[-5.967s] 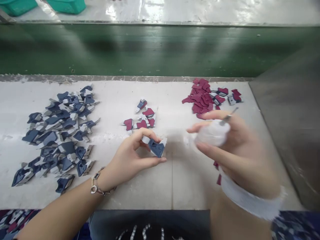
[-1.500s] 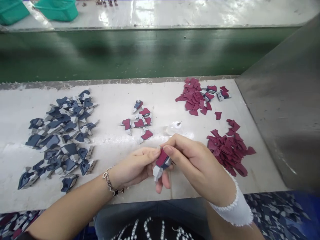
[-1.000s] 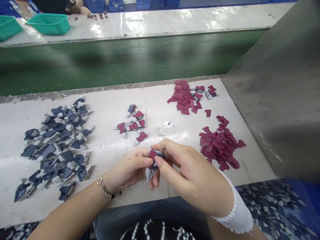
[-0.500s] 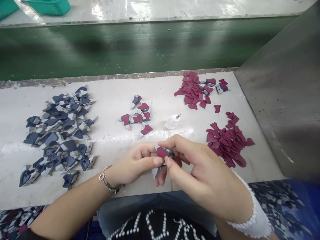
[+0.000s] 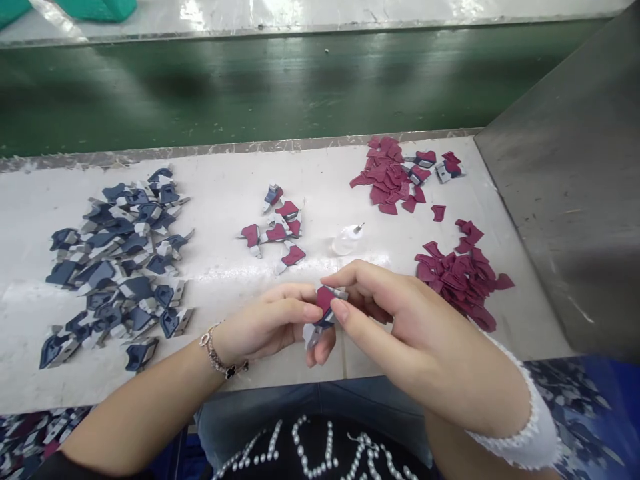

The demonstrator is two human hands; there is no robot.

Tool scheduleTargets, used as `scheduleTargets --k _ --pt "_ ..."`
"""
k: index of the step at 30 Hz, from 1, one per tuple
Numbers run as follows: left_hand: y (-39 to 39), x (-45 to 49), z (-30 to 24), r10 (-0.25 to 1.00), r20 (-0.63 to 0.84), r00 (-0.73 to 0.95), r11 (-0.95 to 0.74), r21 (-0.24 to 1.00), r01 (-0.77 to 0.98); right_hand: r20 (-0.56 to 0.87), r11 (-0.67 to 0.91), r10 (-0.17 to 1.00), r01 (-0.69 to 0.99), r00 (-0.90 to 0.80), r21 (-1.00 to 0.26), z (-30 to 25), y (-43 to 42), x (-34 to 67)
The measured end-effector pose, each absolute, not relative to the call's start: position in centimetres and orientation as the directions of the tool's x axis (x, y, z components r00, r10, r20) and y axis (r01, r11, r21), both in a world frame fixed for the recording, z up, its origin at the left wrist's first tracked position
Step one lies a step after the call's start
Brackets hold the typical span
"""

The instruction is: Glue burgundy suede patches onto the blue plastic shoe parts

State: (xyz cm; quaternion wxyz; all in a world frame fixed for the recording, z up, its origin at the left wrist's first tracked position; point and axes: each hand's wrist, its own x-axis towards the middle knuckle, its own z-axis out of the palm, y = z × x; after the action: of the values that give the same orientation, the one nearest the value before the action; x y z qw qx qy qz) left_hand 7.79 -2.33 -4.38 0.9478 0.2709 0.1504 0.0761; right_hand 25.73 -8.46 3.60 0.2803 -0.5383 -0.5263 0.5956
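Observation:
Between my two hands is a small grey and dark-blue plastic part with a maroon inlay piece [image 5: 325, 299] on its face. My left hand [image 5: 273, 321] grips it from the left, thumb on the maroon face and fingers underneath. From the right, my right hand [image 5: 400, 327] pinches the same part with thumb and forefinger. Just beyond my hands, a small clear bottle with a needle tip [image 5: 347, 240] rests on the table. Several similar parts with maroon faces [image 5: 277, 231] lie in a loose group behind my left hand.
A large heap of grey and dark-blue parts [image 5: 120, 267] covers the table's left side. Maroon pieces lie in two piles, one at the back right [image 5: 386, 175], one nearer [image 5: 457, 277]. A metal panel [image 5: 565, 187] bounds the right; a green ledge wall [image 5: 240, 87] runs behind.
The held part has turned slightly between my fingers, showing more of its grey end. My hands stay almost in place, and the view has shifted a little.

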Motion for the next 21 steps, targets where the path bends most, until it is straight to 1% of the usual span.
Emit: scheduleTargets --k 2,6,8,13,18,20,21 --pt "-2.4 7.8 -4.4 0.249 -0.255 0.934 0.825 0.562 -0.067 -0.351 -0.276 0.899 0.282 -0.262 -0.919 3.6 -8.4 25.7" --pt "-2.4 7.7 -4.5 0.258 -0.273 0.927 0.755 0.655 -0.017 -0.342 -0.190 0.908 0.488 -0.243 -0.852 3.9 -8.4 26.0" --pt "-2.4 7.6 -4.5 0.259 -0.272 0.927 0.718 0.696 0.003 -0.341 -0.164 0.908 0.541 -0.245 -0.825 3.9 -8.5 26.1" --pt "-2.9 7.7 -4.0 0.317 -0.244 0.916 0.633 0.774 -0.013 -0.330 -0.152 0.917 0.568 -0.223 -0.809 3.6 -8.8 26.3" --pt "-3.1 7.6 -3.5 0.378 -0.264 0.887 0.567 0.824 0.004 -0.308 -0.130 0.927 0.587 -0.214 -0.799 3.4 -8.7 26.1" --pt "-3.0 7.6 -3.5 0.394 -0.265 0.880 0.563 0.826 -0.004 -0.306 -0.132 0.924 0.558 -0.231 -0.819 3.4 -8.5 26.1" --pt "-2.8 7.6 -3.6 0.383 -0.263 0.885 0.581 0.814 -0.010 -0.305 -0.141 0.921 0.522 -0.244 -0.842 3.5 -8.3 26.2"
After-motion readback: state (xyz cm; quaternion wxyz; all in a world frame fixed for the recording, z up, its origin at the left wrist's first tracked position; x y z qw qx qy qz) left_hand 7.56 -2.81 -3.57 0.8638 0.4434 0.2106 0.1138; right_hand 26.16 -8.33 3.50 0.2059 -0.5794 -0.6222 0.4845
